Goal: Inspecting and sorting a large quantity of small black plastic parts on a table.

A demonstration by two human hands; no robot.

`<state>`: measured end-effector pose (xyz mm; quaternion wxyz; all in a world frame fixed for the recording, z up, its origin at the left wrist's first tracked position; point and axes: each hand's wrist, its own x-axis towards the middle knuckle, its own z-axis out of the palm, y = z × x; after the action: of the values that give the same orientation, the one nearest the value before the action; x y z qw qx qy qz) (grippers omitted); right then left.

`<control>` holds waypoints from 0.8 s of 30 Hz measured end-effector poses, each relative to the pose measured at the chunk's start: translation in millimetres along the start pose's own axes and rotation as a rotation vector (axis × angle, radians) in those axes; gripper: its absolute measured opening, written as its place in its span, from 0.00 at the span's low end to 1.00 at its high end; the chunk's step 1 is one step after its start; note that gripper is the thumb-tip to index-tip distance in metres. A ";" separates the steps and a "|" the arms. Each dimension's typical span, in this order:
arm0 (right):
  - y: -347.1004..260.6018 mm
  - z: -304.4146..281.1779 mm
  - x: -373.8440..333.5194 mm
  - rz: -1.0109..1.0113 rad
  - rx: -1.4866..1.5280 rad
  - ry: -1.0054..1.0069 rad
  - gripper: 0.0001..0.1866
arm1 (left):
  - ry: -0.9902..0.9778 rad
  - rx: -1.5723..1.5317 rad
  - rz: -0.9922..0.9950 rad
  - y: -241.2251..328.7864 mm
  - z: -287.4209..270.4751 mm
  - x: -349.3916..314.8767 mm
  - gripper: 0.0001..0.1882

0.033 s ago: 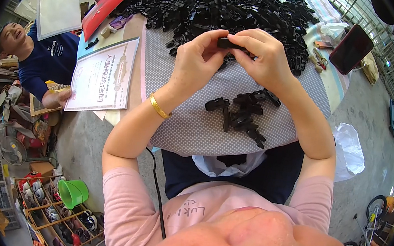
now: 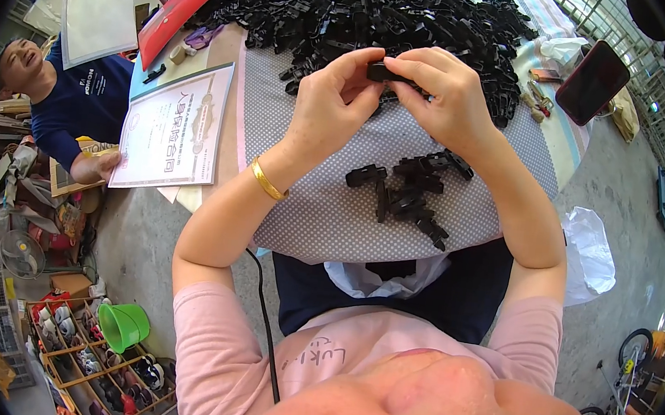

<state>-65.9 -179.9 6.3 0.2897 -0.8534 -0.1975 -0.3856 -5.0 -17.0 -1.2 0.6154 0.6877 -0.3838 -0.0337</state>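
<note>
Between my two hands is a small black plastic part [image 2: 379, 72], held up over the table. My left hand [image 2: 338, 95] pinches its left end, with a gold bangle on the wrist. The fingers and thumb of my right hand [image 2: 439, 89] close on its right end. Nearer to me, a small cluster of similar black plastic parts [image 2: 411, 195] lies on the dotted grey cloth [image 2: 307, 221]. Just beyond my hands spreads a large heap of black plastic parts [image 2: 353, 15]. Their exact kind is too small to make out.
At the left a person [image 2: 84, 100] holds a printed certificate-like sheet [image 2: 174, 130] and a clear sleeve [image 2: 101, 5]. A red folder [image 2: 172, 24] lies near them. A dark-screened phone [image 2: 594, 83] stands at the right. A white bag [image 2: 589, 259] hangs beside the table.
</note>
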 end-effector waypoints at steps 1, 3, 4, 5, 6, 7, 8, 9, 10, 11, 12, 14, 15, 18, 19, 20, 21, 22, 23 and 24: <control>0.3 -1.1 0.8 -0.087 -0.094 0.003 0.12 | -0.001 0.000 -0.001 0.9 -1.5 0.1 0.20; 1.7 -0.9 0.2 -0.063 -0.039 -0.017 0.13 | -0.041 0.067 -0.055 5.4 -6.5 1.2 0.25; 1.8 -0.7 0.1 -0.040 0.017 -0.037 0.13 | -0.011 0.054 0.028 -2.4 -6.4 3.0 0.26; 0.4 -1.7 1.2 -0.040 0.018 -0.037 0.13 | -0.011 0.055 0.028 -2.8 -6.4 2.5 0.26; -1.2 -3.4 3.2 0.052 0.149 -0.061 0.15 | -0.001 0.008 0.037 -2.6 -5.9 2.6 0.26; -2.1 -4.1 4.2 0.144 0.280 -0.086 0.18 | 0.009 -0.038 0.045 -2.4 -5.4 2.5 0.26; 0.2 -4.0 4.4 0.213 0.361 -0.090 0.22 | 0.008 -0.038 0.045 -2.2 -4.8 2.1 0.26; 4.0 -5.4 3.9 0.213 0.360 -0.089 0.22 | 0.012 -0.055 0.085 -1.6 -3.7 1.5 0.26; 8.5 -7.3 3.0 0.300 0.480 -0.199 0.23 | 0.016 -0.073 0.125 -1.1 -3.1 0.7 0.27; 10.7 -8.4 2.4 0.386 0.599 -0.310 0.25 | 0.015 -0.074 0.125 0.4 -3.4 0.0 0.27; 8.9 -10.8 4.0 0.389 0.612 -0.306 0.23 | -0.003 -0.050 0.138 2.9 -4.2 -0.7 0.28; 6.5 -12.8 4.8 0.368 0.630 -0.280 0.23 | -0.021 -0.028 0.150 6.4 -6.2 -1.9 0.28; 5.9 -13.2 4.7 0.346 0.647 -0.253 0.22 | -0.034 -0.005 0.158 7.5 -7.3 -2.5 0.29; 7.0 -13.7 2.5 0.336 0.620 -0.216 0.22 | -0.051 -0.014 0.149 14.0 -7.8 -3.3 0.28; 7.8 -14.5 2.6 0.338 0.619 -0.216 0.22 | -0.055 -0.044 0.132 15.3 -7.8 -3.5 0.27; 9.2 -16.0 3.4 0.332 0.596 -0.229 0.20 | -0.055 -0.046 0.131 15.3 -6.9 -3.6 0.27; 10.6 -17.5 4.9 0.325 0.575 -0.242 0.19 | -0.067 -0.143 0.078 15.3 -6.2 -3.8 0.26; 11.9 -21.4 7.0 0.373 0.699 -0.268 0.17 | -0.078 -0.240 0.025 15.2 -6.1 -3.9 0.24; 14.7 -25.9 9.0 0.420 0.823 -0.293 0.16 | -0.137 -0.206 0.028 13.0 -7.4 -4.4 0.22; 22.5 -30.0 11.1 0.376 0.831 -0.312 0.17 | -0.197 -0.175 0.032 12.0 -7.1 -4.2 0.21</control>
<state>-62.7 -215.0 23.2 0.6377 -0.7341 -0.2180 -0.0825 -10.1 -8.2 9.2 0.6328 0.6185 -0.4489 -0.1247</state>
